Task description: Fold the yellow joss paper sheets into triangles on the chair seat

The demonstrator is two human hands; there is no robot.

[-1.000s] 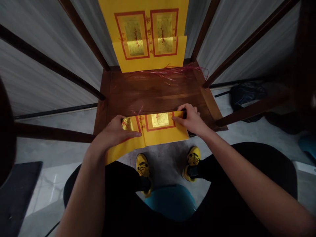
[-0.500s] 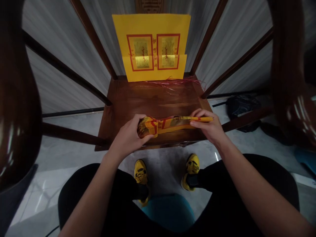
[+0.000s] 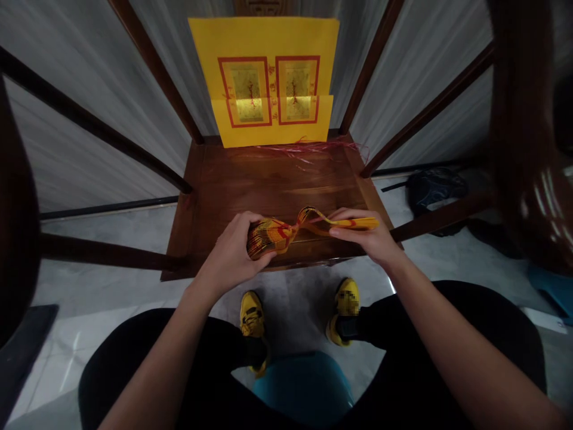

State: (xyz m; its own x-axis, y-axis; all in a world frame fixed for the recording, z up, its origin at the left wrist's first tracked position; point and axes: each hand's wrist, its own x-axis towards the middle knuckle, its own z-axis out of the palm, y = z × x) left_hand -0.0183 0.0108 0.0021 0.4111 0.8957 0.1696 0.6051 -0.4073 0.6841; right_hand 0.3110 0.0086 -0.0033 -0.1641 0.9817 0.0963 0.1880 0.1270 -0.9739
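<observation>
My left hand point(image 3: 235, 248) is closed round the fanned left end of a bundle of folded yellow-and-red paper point(image 3: 271, 236). Its many thin pleats show between thumb and fingers. The bundle narrows to a pinched middle, and from there several strips bow up in a loop towards the right. My right hand point(image 3: 362, 233) pinches the flat right end of the paper between thumb and fingers. Both hands are over the front part of a brown wooden chair seat point(image 3: 250, 185).
At the back of the seat a large yellow paper sheet point(image 3: 264, 39) with two red-framed gold panels leans upright. Pink strings point(image 3: 308, 149) lie before it. Wooden chair rails flank both sides. A dark bag point(image 3: 432, 188) lies on the floor at right; a blue stool point(image 3: 304, 385) is below.
My right hand has moved left, closer to my left hand. The paper's right part, stretched nearly straight before, now bows up into a loop. The view has shifted slightly.
</observation>
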